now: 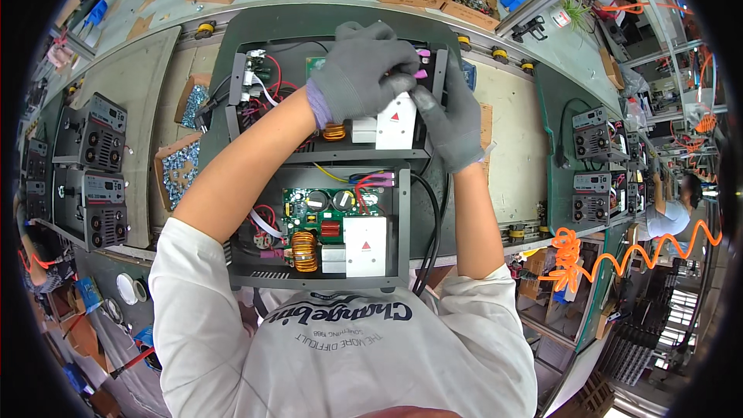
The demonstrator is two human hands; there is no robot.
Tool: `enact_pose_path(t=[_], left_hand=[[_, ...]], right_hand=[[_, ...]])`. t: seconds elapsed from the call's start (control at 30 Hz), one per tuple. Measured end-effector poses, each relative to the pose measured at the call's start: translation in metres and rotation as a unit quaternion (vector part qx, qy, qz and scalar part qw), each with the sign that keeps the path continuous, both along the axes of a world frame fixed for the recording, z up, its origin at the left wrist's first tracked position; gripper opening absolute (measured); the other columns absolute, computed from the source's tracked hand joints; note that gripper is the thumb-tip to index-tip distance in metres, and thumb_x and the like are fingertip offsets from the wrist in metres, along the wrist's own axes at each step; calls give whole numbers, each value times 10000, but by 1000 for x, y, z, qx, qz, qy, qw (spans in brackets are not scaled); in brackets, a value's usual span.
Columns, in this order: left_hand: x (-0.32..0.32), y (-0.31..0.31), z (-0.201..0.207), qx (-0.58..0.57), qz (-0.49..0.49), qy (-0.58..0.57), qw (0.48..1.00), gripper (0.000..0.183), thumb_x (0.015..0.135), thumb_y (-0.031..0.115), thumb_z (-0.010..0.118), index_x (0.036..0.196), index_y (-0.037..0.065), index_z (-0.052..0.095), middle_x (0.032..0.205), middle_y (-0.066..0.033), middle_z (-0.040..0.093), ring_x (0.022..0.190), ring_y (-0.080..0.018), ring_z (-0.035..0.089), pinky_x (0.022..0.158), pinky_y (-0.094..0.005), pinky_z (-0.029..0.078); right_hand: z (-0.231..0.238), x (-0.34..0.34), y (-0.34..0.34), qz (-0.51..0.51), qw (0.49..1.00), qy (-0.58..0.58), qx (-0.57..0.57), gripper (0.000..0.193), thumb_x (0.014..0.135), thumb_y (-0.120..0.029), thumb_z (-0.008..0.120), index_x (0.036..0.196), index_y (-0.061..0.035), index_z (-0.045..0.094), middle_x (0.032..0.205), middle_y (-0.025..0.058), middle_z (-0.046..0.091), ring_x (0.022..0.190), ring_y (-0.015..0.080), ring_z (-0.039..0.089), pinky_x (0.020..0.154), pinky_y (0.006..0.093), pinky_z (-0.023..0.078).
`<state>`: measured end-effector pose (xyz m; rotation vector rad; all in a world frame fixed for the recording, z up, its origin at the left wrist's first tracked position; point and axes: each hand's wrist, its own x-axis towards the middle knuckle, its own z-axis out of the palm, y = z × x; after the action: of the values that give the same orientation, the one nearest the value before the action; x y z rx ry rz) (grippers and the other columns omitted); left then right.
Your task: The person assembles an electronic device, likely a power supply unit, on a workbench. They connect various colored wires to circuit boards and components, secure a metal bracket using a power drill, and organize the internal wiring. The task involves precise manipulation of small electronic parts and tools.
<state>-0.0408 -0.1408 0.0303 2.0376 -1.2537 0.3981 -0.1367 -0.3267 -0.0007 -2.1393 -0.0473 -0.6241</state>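
Both my hands wear grey gloves and work at the right end of the far open metal housing (317, 156). My left hand (360, 70) reaches over its circuit board, fingers closed in a pinch beside purple-sleeved wire terminals (420, 74); what the fingertips hold is hidden. My right hand (455, 120) straddles the housing's right side wall, thumb inside and fingers outside, closed around it. Below the hands sits a white plate with a red triangle (395, 125). A second open housing (317, 280) lies nearer me, with a green circuit board (298, 203) and a copper coil (305, 251).
Boxes of small blue parts (176, 174) stand left of the housings. Black cables (439, 220) hang at the right. Finished-looking machines (104, 135) line the left, with more machines (592, 133) at right. An orange coiled hose (569, 259) hangs at lower right; a person (672, 217) is beyond.
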Motion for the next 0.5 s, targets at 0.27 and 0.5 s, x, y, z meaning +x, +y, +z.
enact_pose_path(t=[0.27,0.5], left_hand=[[-12,-7,13,134,107,-256,951,157,823,269,712,947,177,683,846,13,677,888,-217,598,823,-446,420],[-13,-5,20,146,88,-284,944,157,816,259,702,944,171,681,828,-1,661,902,-222,593,795,-450,434]], right_hand=[[12,-12,10,-58,997,18,-55,625,872,-182,667,1439,0,478,1107,258,695,1009,360,710,869,387,542],[9,-15,14,-72,996,7,-51,713,845,-202,665,1497,-44,423,954,256,699,882,426,697,788,443,558]])
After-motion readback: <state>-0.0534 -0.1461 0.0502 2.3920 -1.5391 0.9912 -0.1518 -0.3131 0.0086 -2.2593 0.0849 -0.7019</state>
